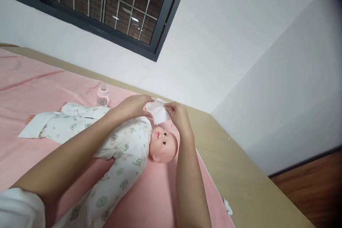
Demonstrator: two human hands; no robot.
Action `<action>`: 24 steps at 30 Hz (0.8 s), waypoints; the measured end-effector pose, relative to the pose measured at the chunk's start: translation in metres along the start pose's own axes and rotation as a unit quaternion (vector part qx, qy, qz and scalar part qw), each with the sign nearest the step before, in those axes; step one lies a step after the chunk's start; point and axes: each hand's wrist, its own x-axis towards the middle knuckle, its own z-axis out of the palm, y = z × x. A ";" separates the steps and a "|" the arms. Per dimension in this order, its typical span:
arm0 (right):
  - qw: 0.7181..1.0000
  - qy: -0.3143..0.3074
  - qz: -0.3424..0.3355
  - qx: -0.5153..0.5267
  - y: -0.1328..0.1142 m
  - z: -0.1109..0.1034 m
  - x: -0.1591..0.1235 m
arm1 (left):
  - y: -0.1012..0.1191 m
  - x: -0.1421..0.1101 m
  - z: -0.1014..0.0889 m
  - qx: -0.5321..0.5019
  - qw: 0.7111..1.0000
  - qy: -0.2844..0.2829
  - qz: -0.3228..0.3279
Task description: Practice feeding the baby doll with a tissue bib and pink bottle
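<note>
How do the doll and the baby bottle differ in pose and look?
The doll lies down, while the baby bottle stands upright. The doll is larger than the bottle. The doll wears printed white clothes; the bottle is clear with pink parts. Both are on the pink sheet.

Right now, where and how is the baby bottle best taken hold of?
I'd grip the baby bottle round its pink collar, coming from above. It stands upright, teat up, and the clothed doll lies close on the near side, leaving less room lower down. The side handle looks like a fallback.
</note>
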 end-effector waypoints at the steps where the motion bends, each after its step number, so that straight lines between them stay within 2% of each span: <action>1: 1.000 0.002 0.015 -0.010 0.006 -0.001 0.001 | -0.005 0.001 -0.004 0.001 1.000 0.008 -0.012; 7: 0.988 -0.047 0.137 -0.049 0.040 -0.004 0.003 | -0.046 -0.002 -0.039 -0.017 0.989 0.073 -0.126; 11: 0.977 -0.092 0.191 -0.021 0.052 -0.007 0.002 | -0.080 -0.009 -0.058 -0.062 0.971 0.102 -0.209; 15: 0.971 -0.102 0.200 0.084 0.060 -0.006 0.013 | -0.110 -0.016 -0.066 -0.101 0.950 0.135 -0.263; 18: 0.959 -0.109 0.195 0.172 0.069 0.002 0.031 | -0.127 -0.021 -0.068 -0.139 0.943 0.148 -0.264; 22: 0.914 -0.129 0.194 0.332 0.081 0.022 0.050 | -0.141 -0.025 -0.069 -0.150 0.938 0.146 -0.276; 24: 0.898 -0.160 0.213 0.350 0.087 0.033 0.053 | -0.144 -0.025 -0.069 -0.156 0.935 0.148 -0.281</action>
